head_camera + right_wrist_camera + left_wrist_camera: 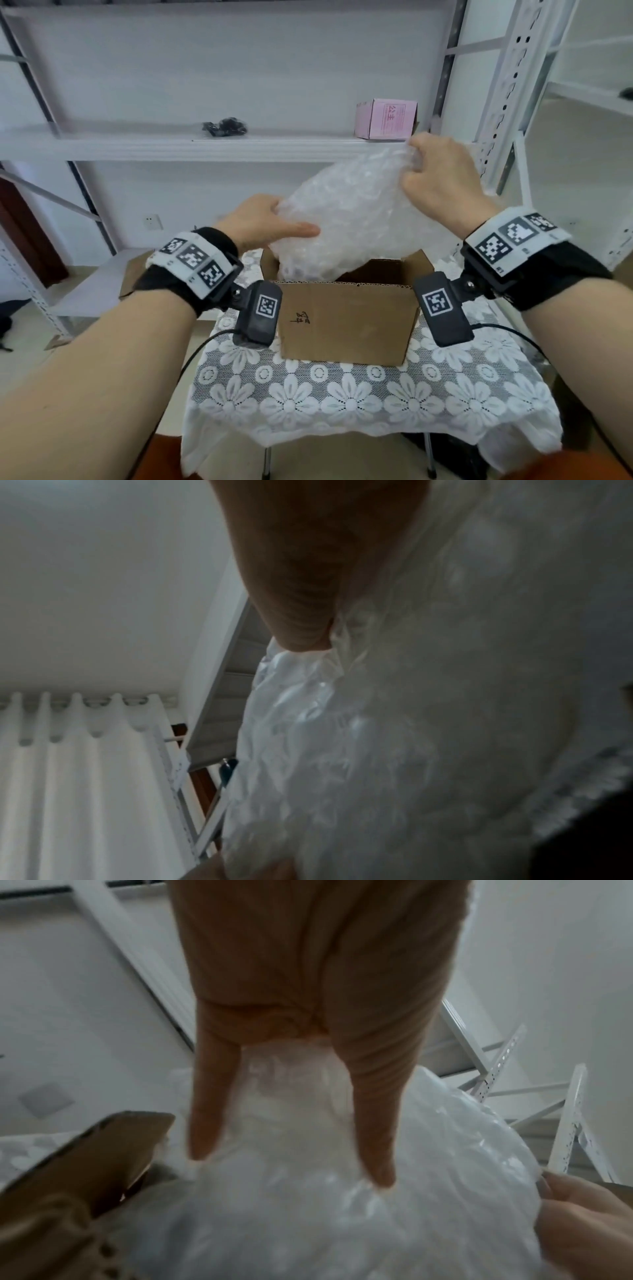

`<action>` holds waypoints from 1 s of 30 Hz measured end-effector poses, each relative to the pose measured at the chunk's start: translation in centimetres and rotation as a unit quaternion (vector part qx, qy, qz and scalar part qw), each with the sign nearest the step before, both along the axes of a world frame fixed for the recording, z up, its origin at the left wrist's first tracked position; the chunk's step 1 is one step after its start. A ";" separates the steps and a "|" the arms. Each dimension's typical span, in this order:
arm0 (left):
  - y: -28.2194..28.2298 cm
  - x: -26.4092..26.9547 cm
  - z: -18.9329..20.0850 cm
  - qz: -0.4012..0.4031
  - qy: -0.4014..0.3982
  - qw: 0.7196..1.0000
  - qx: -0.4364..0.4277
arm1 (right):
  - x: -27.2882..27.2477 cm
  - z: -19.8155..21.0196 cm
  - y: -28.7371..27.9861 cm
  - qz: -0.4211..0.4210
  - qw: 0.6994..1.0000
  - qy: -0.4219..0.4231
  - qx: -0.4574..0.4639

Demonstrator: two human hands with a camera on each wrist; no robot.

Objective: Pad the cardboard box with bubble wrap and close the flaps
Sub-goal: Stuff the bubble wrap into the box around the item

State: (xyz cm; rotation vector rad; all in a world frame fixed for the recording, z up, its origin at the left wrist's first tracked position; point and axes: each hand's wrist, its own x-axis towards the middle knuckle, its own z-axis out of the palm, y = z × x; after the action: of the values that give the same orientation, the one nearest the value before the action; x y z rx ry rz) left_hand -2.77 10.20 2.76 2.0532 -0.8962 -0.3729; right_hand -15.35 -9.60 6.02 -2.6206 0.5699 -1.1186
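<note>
An open brown cardboard box (346, 325) stands on the table, its near flap upright; a side flap (103, 1150) shows in the left wrist view. Both hands hold a crumpled sheet of bubble wrap (352, 219) over it, the lower end dipping into the opening. My left hand (270, 222) holds the sheet's left edge, thumb along the front and fingers behind. In the left wrist view two digits of that hand (308, 988) straddle the wrap (308, 1218). My right hand (428, 171) grips the raised upper right corner with curled fingers; its thumb (298, 574) presses the wrap (411, 723).
The small table wears a white lace flower cloth (342, 394). Behind it a white shelf (137, 147) carries a pink carton (385, 119) and a black bundle (224, 127). White perforated rack uprights (507, 85) stand at the right.
</note>
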 end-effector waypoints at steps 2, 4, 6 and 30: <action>-0.2 0.2 -0.5 0.000 -0.069 0.989 0.133 | 0.4 -1.1 -0.5 0.013 1.000 0.023 0.005; -0.4 0.2 -0.9 -0.004 -0.108 0.963 0.246 | 0.5 -1.8 -1.1 -0.005 0.997 0.082 -0.003; -0.8 0.3 -1.0 0.031 -0.144 0.961 0.233 | 0.4 -2.0 -1.5 -0.044 0.989 0.140 -0.017; -1.3 0.2 -3.4 -0.130 -0.089 0.955 0.251 | 0.5 -6.0 1.4 0.230 0.855 0.464 0.037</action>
State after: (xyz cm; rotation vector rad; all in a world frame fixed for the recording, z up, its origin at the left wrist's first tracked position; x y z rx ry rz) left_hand -2.62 8.87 -0.67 2.4642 -1.2908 -0.6159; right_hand -14.80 -8.16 0.05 -2.8541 0.0849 0.3580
